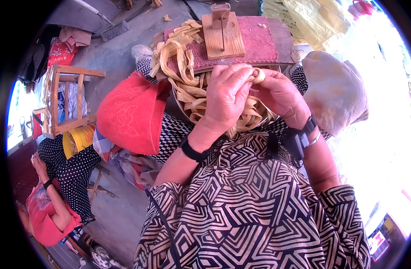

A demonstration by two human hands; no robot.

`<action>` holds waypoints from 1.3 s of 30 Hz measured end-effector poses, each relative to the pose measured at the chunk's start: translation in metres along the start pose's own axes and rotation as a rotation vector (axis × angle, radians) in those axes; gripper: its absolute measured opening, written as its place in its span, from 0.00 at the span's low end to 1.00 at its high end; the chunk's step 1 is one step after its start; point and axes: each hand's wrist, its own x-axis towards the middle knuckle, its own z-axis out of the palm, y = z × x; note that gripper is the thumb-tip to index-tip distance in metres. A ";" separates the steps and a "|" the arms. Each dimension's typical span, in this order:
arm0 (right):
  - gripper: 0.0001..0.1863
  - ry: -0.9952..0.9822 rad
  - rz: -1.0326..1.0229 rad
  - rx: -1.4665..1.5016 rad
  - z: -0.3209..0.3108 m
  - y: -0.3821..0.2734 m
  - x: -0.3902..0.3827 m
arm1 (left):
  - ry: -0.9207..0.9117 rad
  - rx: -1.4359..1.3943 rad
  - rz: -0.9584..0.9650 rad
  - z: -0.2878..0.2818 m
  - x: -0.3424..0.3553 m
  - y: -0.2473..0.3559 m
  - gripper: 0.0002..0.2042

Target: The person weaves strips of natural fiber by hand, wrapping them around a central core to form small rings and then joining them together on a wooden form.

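Observation:
My left hand [229, 96] and my right hand [284, 95] meet in front of me, fingertips close together. Between them is a small twisted piece of pale tan dried plant strip [258, 75], like husk or straw. The right thumb and fingers pinch it, and the left fingers close on its other side; part of it is hidden by them. Beneath my hands a round basin [178, 104] holds loose curled strips [194, 93]. More strips [175, 53] trail over the left end of a board.
Ahead lies a board with a pink cloth [259, 42], bearing a wooden block with a metal rod [222, 36]. Red cloth [129, 114] and pale cloth [333, 92] cover my knees. At left are a wooden stool [75, 121] and a seated person [53, 206]; a broom [115, 30] lies behind.

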 end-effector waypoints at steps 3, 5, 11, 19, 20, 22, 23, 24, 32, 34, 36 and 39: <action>0.09 0.003 -0.082 -0.226 0.004 -0.005 -0.001 | -0.016 -0.307 -0.199 -0.003 0.010 0.016 0.11; 0.07 0.075 -0.365 -0.618 -0.002 -0.001 0.006 | -0.058 -0.155 -0.242 -0.006 0.019 0.022 0.10; 0.06 0.413 -0.910 -1.126 0.018 0.003 0.005 | 0.028 -0.388 -0.558 0.010 0.020 0.004 0.06; 0.07 0.431 -0.947 -1.089 0.003 0.006 0.003 | -0.315 -1.237 -1.320 -0.039 -0.010 0.008 0.09; 0.07 0.428 -0.944 -1.089 0.001 0.006 0.003 | -0.311 -1.237 -1.323 -0.037 -0.015 0.002 0.09; 0.11 0.199 -0.626 -0.834 -0.002 -0.001 0.002 | -0.229 -0.564 -0.665 -0.033 -0.022 -0.008 0.08; 0.15 0.147 -0.535 -0.826 -0.003 -0.011 -0.003 | -0.213 -0.354 -0.633 -0.036 -0.019 -0.006 0.05; 0.18 0.121 -0.487 -0.764 -0.002 -0.017 -0.006 | -0.212 -0.351 -0.632 -0.040 -0.015 -0.002 0.05; 0.16 -0.158 -0.388 -1.169 0.041 -0.044 -0.002 | -0.198 0.180 -0.121 -0.045 0.018 0.017 0.03; 0.06 -0.188 -0.249 -1.070 0.039 -0.057 -0.008 | -0.393 -0.181 -0.386 -0.053 0.021 0.011 0.03; 0.05 -0.226 -0.188 -1.104 0.033 -0.057 -0.007 | -0.432 -0.344 -0.439 -0.063 0.025 0.014 0.05; 0.04 -0.138 -0.089 -1.102 0.031 -0.071 -0.009 | -0.495 -0.558 -0.627 -0.073 0.027 0.013 0.07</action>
